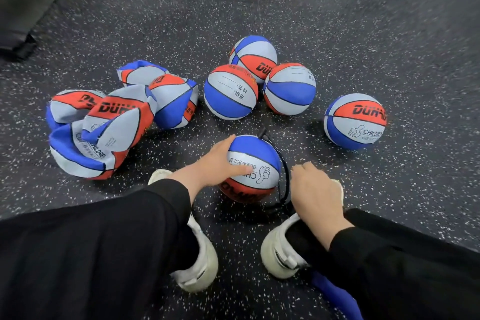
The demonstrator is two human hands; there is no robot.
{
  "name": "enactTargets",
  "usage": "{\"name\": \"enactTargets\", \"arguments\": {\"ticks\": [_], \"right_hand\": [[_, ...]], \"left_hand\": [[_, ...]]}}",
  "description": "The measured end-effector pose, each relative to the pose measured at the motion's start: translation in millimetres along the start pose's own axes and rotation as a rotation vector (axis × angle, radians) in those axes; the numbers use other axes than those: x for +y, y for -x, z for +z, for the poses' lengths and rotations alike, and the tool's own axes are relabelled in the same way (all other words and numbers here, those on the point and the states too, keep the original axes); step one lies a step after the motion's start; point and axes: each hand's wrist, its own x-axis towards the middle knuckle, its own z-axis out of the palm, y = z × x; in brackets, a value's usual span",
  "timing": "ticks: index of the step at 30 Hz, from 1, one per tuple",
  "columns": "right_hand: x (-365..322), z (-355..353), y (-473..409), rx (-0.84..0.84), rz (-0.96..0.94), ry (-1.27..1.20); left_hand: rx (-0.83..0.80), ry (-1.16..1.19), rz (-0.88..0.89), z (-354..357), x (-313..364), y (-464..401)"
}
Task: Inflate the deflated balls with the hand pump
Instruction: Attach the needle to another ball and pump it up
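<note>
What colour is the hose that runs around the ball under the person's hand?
Black. The hose shows in the head view, curving along the ball's right side.

The right hand (315, 191) is covering whatever its curled fingers hold. A blue object (335, 293) (perhaps the pump) is running off the bottom edge, mostly hidden behind the sleeve (405, 267).

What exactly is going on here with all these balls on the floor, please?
A person is pumping up small basketballs. Their left hand steadies a round ball with a black hose running to it, while the right hand curls over something beside it, hidden. Four inflated balls sit beyond; a heap of flat balls waits at left.
</note>
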Motion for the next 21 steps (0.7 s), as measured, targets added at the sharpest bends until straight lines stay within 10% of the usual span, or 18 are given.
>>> {"name": "enactTargets", "arguments": {"ticks": [13,21], "right_hand": [[20.4,-104.0,-48.1,0.183,-0.105,-0.023],[-1.7,-13.0,-9.9,0.138,0.003,-0.008]], "left_hand": [[-0.002,0.005,0.017,-0.7,0.9,0.8],[0.019,-0.011,0.018,1.3,0.7,1.4]]}}
